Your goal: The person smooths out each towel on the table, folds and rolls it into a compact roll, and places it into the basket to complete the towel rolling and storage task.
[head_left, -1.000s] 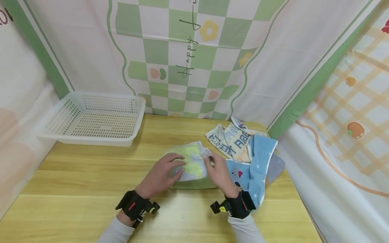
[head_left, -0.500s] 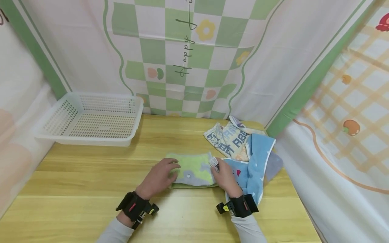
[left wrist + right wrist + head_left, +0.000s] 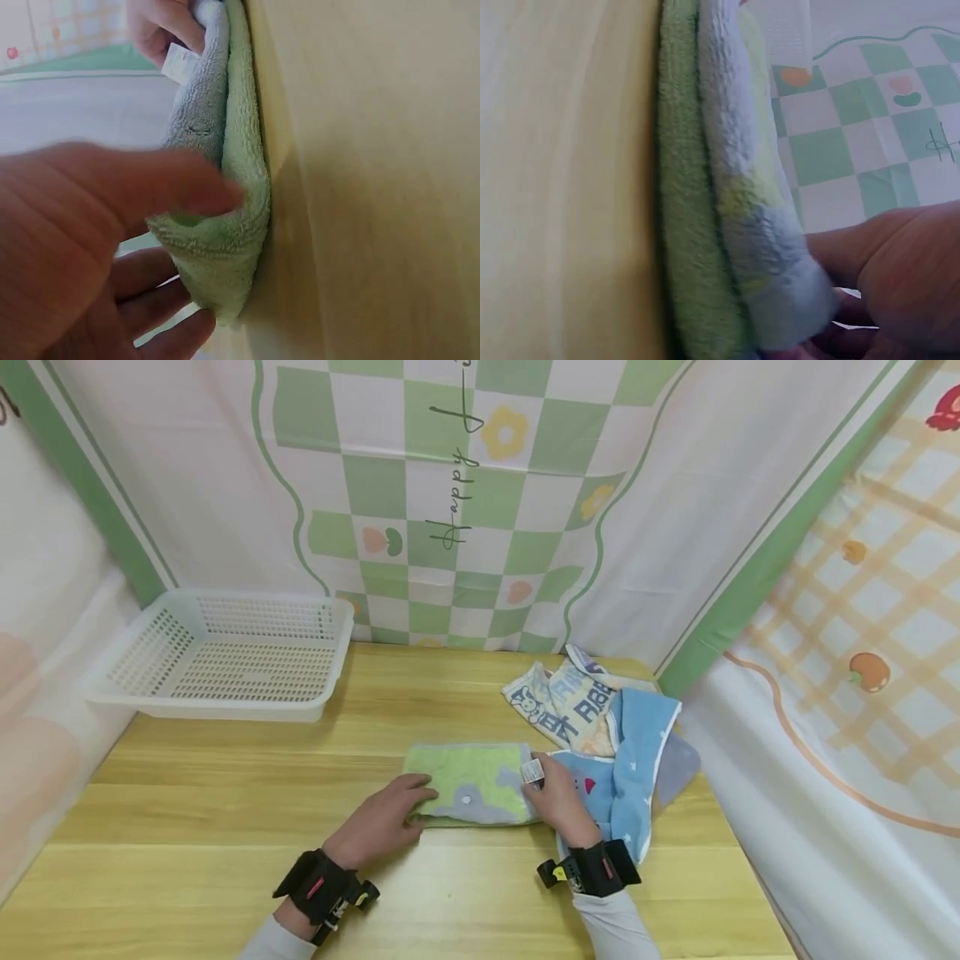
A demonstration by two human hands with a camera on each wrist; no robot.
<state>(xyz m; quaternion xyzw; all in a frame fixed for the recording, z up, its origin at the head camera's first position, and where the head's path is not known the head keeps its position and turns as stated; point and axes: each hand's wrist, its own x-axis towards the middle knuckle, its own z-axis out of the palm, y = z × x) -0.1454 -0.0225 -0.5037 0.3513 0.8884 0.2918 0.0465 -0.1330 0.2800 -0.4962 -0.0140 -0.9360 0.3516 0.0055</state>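
Observation:
A small towel (image 3: 480, 777), green and grey with a white label (image 3: 532, 772), lies folded in layers on the wooden table. My right hand (image 3: 558, 793) holds its right end beside the label, with the thumb against the side of the upper layer in the right wrist view. At the left end is my left hand (image 3: 382, 827), its fingers loosely bent and touching the edge. In the left wrist view the thumb (image 3: 172, 180) crosses in front of the fold while the other fingers (image 3: 165, 300) rest on the far side.
A blue starred cloth (image 3: 637, 760) and a printed cream cloth (image 3: 577, 702) lie crumpled at the right, with a grey-purple cloth (image 3: 677, 768) partly beneath. A white perforated basket (image 3: 225, 710) stands at the back left. Patterned curtains (image 3: 480, 485) enclose the table (image 3: 187, 810).
The towel's upper layer has come down flat over the lower one. My right hand has shifted slightly right with that end, and my left hand has slid left and toward me.

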